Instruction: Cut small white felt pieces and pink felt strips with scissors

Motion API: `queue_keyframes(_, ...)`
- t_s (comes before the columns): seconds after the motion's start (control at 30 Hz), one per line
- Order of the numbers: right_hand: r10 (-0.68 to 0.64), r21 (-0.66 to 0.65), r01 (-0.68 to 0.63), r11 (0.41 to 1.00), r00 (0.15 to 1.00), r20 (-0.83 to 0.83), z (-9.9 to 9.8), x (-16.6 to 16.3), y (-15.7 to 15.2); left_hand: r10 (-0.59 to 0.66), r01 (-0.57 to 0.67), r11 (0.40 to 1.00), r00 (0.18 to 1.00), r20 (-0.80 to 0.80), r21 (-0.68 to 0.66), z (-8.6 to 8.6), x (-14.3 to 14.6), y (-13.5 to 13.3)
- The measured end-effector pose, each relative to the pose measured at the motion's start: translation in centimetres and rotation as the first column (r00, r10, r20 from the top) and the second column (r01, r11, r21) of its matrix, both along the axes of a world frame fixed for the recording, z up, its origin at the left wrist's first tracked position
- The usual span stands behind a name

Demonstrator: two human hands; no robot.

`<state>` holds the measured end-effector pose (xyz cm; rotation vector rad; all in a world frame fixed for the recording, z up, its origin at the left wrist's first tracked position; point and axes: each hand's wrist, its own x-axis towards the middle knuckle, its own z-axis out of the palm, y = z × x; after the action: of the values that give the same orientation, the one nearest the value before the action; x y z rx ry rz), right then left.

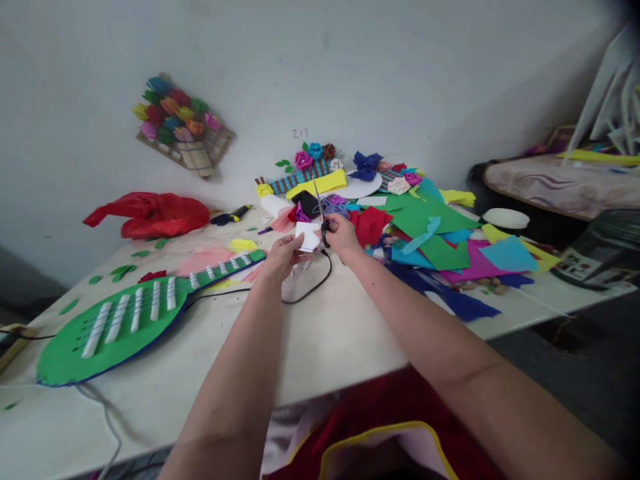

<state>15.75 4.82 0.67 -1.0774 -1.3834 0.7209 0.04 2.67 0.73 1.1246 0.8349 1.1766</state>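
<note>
Above the table (340, 333), fingers of the left hand (284, 255) pinched one white paper piece (308, 236); those of the right hand (341, 235) gripped one pair of scissors (325, 231) just beside it; one green guitar shape (147, 327) lay leftward, five white strips (97, 330) across its body

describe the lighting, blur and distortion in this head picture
Head view: light is soft and dim on the wall, the top right corner nearly black; head view: the white paper in the left hand looks bright, with little surface detail; head view: wide-angle stretch swells the forearms toward the bottom edge, and the glass jar at right looks smeared.
</note>
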Motion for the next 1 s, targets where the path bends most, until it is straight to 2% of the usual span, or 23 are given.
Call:
queue_keyframes(0.1,-0.015,-0.039,0.019,0.999,0.995,0.097,-0.3,-0.4,0.0,0.083,-0.084,0.996,0.995,0.052,0.021,0.0,0.2,0.0)
queue_keyframes(0.17,0.005,-0.055,0.001,0.999,0.995,0.102,-0.3,-0.3,-0.1,0.102,-0.104,0.993,0.994,0.049,0.06,0.1,0.1,0.0)
queue_keyframes(0.37,0.219,-0.091,-0.225,0.97,0.973,-0.071,-0.2,0.2,-0.2,0.077,-0.073,0.994,0.996,-0.038,0.079,0.2,-0.1,-0.1)
queue_keyframes(0.47,0.161,-0.065,-0.168,0.984,0.981,-0.104,-0.1,0.1,-0.1,0.101,-0.102,0.993,0.995,0.015,0.055,0.2,0.0,0.0)
queue_keyframes(0.57,0.067,-0.049,-0.074,0.996,0.989,-0.134,0.1,-0.2,-0.1,0.062,-0.062,0.998,0.997,0.046,0.005,0.2,0.3,0.0)
queue_keyframes(0.63,0.078,-0.061,-0.088,0.994,0.985,-0.153,0.1,-0.3,-0.3,0.067,-0.066,0.998,0.995,0.079,-0.01,0.1,0.4,0.0)
queue_keyframes(0.8,0.152,-0.151,-0.179,0.972,0.973,-0.175,0.4,-0.2,-1.1,0.236,-0.242,0.97,0.948,0.216,0.0,-0.1,0.1,0.4)
queue_keyframes(0.9,0.221,-0.215,-0.232,0.949,0.973,-0.073,0.9,0.2,-1.8,0.327,-0.333,0.943,0.903,0.279,-0.025,0.0,-0.3,0.7)
queue_keyframes(1.0,0.309,-0.302,-0.287,0.909,0.951,0.028,1.6,0.7,-2.5,0.366,-0.368,0.928,0.877,0.312,-0.054,0.1,-0.6,0.7)
